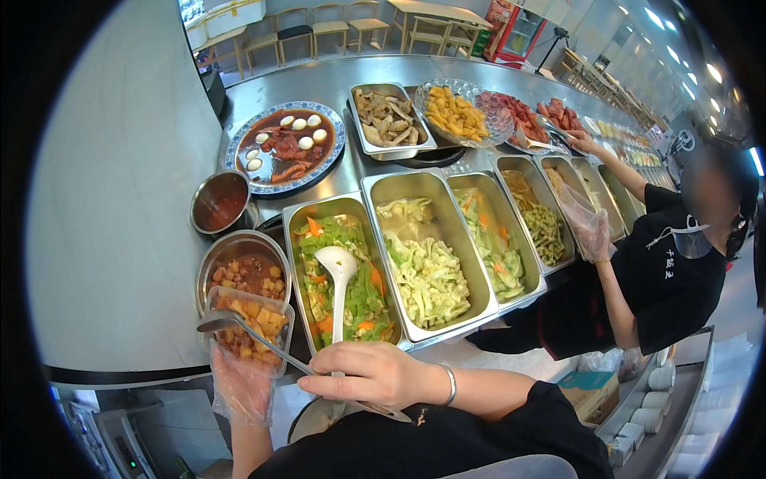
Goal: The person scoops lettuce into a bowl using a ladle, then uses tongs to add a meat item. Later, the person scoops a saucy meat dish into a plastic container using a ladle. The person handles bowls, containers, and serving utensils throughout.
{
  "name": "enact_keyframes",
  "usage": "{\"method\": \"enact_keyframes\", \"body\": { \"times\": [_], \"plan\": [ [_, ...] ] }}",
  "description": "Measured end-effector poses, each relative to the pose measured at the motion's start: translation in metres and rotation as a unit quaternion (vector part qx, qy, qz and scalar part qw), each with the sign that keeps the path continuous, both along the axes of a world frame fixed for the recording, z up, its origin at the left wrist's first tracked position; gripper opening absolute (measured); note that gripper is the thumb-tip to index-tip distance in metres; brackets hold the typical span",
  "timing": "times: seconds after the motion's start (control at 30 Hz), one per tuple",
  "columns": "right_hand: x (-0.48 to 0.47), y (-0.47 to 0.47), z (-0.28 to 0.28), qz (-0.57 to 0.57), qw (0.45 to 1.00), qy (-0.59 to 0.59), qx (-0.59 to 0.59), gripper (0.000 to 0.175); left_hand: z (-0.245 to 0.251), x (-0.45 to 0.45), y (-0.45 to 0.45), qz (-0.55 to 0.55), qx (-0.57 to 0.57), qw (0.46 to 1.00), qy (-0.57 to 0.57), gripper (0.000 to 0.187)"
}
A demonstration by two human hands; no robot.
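My left hand [242, 383], in a clear plastic glove, holds a clear plastic takeaway container [288, 341] of diced potato and meat stew. The container is over the near edge of a round metal pot [206, 263] of similar stew. With my bare right hand [377, 374] I grip a metal ladle [263, 339], its bowl over the container's left side. A white plastic ladle [339, 269] rests in the steel pan [291, 239] of green vegetables and carrot; its handle passes under my right hand, and I cannot tell whether the fingers touch it.
A pot of red sauce [220, 203] and a blue-rimmed plate [338, 141] of eggs in broth stand beyond. A cauliflower pan [428, 281] and several more pans run right. At right a co-worker [664, 263] holds tongs [553, 129] over meat platters.
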State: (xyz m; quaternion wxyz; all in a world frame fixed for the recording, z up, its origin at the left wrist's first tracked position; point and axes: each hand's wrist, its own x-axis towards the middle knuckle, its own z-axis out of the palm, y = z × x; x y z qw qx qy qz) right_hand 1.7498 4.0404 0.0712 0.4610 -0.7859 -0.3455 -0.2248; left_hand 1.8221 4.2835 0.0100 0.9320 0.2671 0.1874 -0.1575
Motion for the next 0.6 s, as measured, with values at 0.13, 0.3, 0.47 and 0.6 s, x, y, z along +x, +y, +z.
{"method": "enact_keyframes", "body": {
  "times": [0.13, 0.3, 0.47, 0.6],
  "plan": [
    [0.0033, -0.0011, -0.0004, 0.002, 1.0, 0.0, 0.004, 0.031, -0.0009, 0.0007, 0.0013, -0.01, 0.006, 1.0, -0.014, 0.054],
    [0.0059, -0.0004, -0.0004, 0.006, 1.0, 0.0, 0.02, 0.031, -0.0008, 0.0019, 0.0024, -0.01, 0.009, 1.0, -0.006, 0.055],
    [0.0084, -0.0003, 0.0009, 0.005, 0.999, 0.0, 0.031, 0.029, -0.0041, 0.0014, 0.0051, -0.011, 0.002, 1.0, -0.01, 0.055],
    [0.0088, -0.0004, 0.0012, 0.003, 0.999, -0.008, 0.037, 0.029, -0.0055, 0.0019, 0.0054, -0.013, -0.007, 1.0, -0.012, 0.055]
  ]
}}
